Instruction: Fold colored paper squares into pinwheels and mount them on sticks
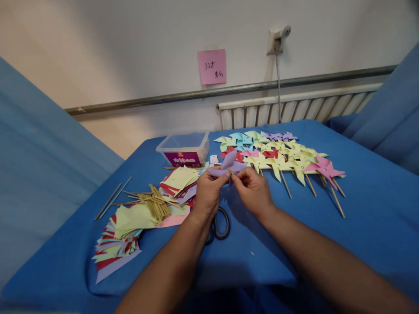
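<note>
I hold a purple pinwheel (pixel 228 165) up over the middle of the bench (pixel 360 209), between both hands. My left hand (pixel 207 192) pinches its lower left edge, fingers (pixel 222 178) clenched on the paper. My right hand (pixel 253 189) meets it from the other side, fingers (pixel 236 178) closed on a thin stick (pixel 231 172) at the pinwheel's centre; only the stick's tip shows, so I cannot tell how it sits in the paper.

Below my wrists lie scissors (pixel 220 224), their handles partly hidden by my left forearm. To my left sits a stack of cut paper squares (pixel 178 181) in yellow, red and purple, a heap of sticks (pixel 153 203) across it, and another fanned stack of squares (pixel 121 235) nearer the bench edge. Two loose sticks (pixel 113 198) lie apart, further left.

Behind my hands stands a clear plastic box (pixel 185 148) with a purple label. To the right, finished pinwheels (pixel 281 152) lie in overlapping rows, green, blue, yellow, red and purple, with a pink pinwheel (pixel 324 168) at the right end, sticks pointing towards me.

On the wall hangs a pink note (pixel 211 66), with a socket (pixel 276 39) and a radiator (pixel 294 109) to its right
</note>
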Available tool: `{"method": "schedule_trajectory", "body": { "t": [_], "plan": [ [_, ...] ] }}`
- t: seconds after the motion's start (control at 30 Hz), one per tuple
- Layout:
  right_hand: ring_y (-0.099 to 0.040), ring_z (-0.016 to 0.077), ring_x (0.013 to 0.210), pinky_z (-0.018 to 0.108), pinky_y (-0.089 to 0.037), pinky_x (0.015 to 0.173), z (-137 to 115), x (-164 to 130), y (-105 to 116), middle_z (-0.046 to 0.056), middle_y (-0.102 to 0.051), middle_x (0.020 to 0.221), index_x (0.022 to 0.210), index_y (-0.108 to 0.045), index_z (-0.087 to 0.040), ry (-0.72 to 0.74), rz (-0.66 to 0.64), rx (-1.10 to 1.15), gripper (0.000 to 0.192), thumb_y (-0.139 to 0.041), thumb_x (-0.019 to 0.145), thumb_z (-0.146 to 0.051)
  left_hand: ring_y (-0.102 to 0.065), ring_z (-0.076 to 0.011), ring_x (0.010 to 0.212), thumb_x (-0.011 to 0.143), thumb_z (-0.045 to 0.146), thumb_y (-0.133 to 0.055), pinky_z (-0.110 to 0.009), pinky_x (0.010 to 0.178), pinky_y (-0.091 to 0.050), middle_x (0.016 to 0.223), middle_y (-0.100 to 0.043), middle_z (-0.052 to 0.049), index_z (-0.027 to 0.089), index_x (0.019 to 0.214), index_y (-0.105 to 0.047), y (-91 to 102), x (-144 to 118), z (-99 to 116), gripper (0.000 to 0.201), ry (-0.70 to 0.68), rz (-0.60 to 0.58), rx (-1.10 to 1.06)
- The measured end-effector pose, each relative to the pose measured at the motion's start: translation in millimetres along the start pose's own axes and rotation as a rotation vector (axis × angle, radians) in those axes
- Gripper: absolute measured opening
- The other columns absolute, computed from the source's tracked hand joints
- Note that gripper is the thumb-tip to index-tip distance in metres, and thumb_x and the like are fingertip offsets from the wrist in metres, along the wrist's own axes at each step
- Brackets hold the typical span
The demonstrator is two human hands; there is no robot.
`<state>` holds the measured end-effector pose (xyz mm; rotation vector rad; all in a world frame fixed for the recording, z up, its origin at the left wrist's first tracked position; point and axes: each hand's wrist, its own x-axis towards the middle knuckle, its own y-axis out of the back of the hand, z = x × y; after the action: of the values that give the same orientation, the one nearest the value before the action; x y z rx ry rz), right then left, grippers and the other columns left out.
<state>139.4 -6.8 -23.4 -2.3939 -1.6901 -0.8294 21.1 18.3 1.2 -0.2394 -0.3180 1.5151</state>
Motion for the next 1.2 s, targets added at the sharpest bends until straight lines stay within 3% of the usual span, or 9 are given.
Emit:
{"method": "schedule_trajectory", "body": {
  "t": [0.27, 0.33, 0.4, 0.47, 0.57, 0.67, 0.83, 1.0, 1.2],
  "plan": [
    [-0.052, 0.0123, 0.054, 0.025, -0.040, 0.053, -2, 0, 2, -0.003, -0.059, 0.061, 0.071, -0.056, -0.021, -0.054, -0.049, 0.020, 0.023, -0.058, 0.086, -0.039, -0.061, -0.0136, 0.065, 0.054, 0.029, -0.087, -0.027, 0.069, -0.048, 0.073, -0.070, -0.002, 0.014, 0.077, -0.071, 1.1, 0, 4, 0.031, 0.001, 0.013, 0.070],
    [-0.055, 0.0134, 0.060, 0.026, -0.043, 0.056, -1, 4, 5, 0.000, -0.064, 0.073, 0.082, -0.059, -0.021, -0.068, 0.040, 0.022, 0.018, -0.062, 0.083, -0.039, -0.061, -0.0140, 0.063, 0.053, 0.030, -0.087, -0.028, 0.067, -0.048, 0.072, -0.070, -0.002, 0.014, 0.075, -0.069, 1.9, 1, 7, 0.033, 0.041, 0.016, 0.064],
    [-0.059, 0.0158, 0.071, 0.028, -0.047, 0.060, 2, 10, 8, 0.005, -0.067, 0.093, 0.097, -0.060, -0.021, -0.094, 0.142, 0.057, 0.027, -0.066, 0.078, -0.038, -0.062, -0.0148, 0.061, 0.051, 0.031, -0.088, -0.028, 0.065, -0.049, 0.072, -0.070, -0.003, 0.013, 0.075, -0.069, 3.1, 1, 9, 0.035, 0.084, 0.000, 0.060],
    [-0.062, 0.0184, 0.082, 0.031, -0.050, 0.066, 5, 15, 11, 0.009, -0.067, 0.105, 0.104, -0.059, -0.021, -0.133, 0.109, 0.161, 0.036, -0.069, 0.074, -0.039, -0.061, -0.0144, 0.059, 0.052, 0.031, -0.088, -0.028, 0.062, -0.048, 0.070, -0.070, -0.003, 0.013, 0.075, -0.068, 4.9, 2, 9, 0.035, 0.109, -0.031, 0.076],
    [-0.065, 0.0199, 0.084, 0.034, -0.052, 0.075, 7, 19, 12, 0.007, -0.070, 0.095, 0.096, -0.062, -0.019, -0.230, -0.089, 0.376, 0.034, -0.070, 0.071, -0.040, -0.060, -0.0136, 0.057, 0.054, 0.031, -0.088, -0.026, 0.059, -0.046, 0.068, -0.068, -0.003, 0.013, 0.077, -0.068, 7.8, 3, 9, 0.036, 0.121, -0.065, 0.116],
    [-0.064, 0.0180, 0.072, 0.033, -0.051, 0.070, 7, 18, 11, 0.003, -0.069, 0.082, 0.087, -0.063, -0.019, -0.335, -0.192, 0.442, 0.031, -0.073, 0.067, -0.041, -0.059, -0.0133, 0.058, 0.052, 0.030, -0.089, -0.026, 0.059, -0.046, 0.069, -0.068, -0.003, 0.012, 0.081, -0.068, 9.7, 4, 8, 0.039, 0.139, -0.069, 0.142],
    [-0.056, 0.0131, 0.058, 0.026, -0.045, 0.057, 6, 14, 9, -0.003, -0.063, 0.068, 0.081, -0.062, -0.019, -0.410, -0.228, 0.522, 0.029, -0.076, 0.065, -0.039, -0.059, -0.0130, 0.057, 0.050, 0.030, -0.089, -0.025, 0.059, -0.046, 0.067, -0.067, -0.002, 0.013, 0.081, -0.068, 11.0, 5, 8, 0.042, 0.145, -0.058, 0.177],
    [-0.055, 0.0125, 0.058, 0.026, -0.043, 0.059, 8, 14, 8, -0.003, -0.062, 0.068, 0.083, -0.062, -0.019, -0.435, -0.248, 0.625, 0.029, -0.077, 0.065, -0.036, -0.058, -0.0124, 0.055, 0.050, 0.028, -0.089, -0.025, 0.057, -0.045, 0.066, -0.066, -0.001, 0.012, 0.081, -0.067, 10.4, 4, 8, 0.041, 0.164, -0.066, 0.143],
    [-0.053, 0.0122, 0.059, 0.026, -0.041, 0.060, 9, 14, 9, -0.005, -0.061, 0.065, 0.082, -0.061, -0.019, -0.428, -0.245, 0.585, 0.028, -0.077, 0.066, -0.036, -0.058, -0.0124, 0.056, 0.051, 0.027, -0.089, -0.025, 0.058, -0.046, 0.066, -0.067, -0.001, 0.012, 0.082, -0.066, 10.9, 5, 8, 0.041, 0.164, -0.074, 0.168]
  ]
}}
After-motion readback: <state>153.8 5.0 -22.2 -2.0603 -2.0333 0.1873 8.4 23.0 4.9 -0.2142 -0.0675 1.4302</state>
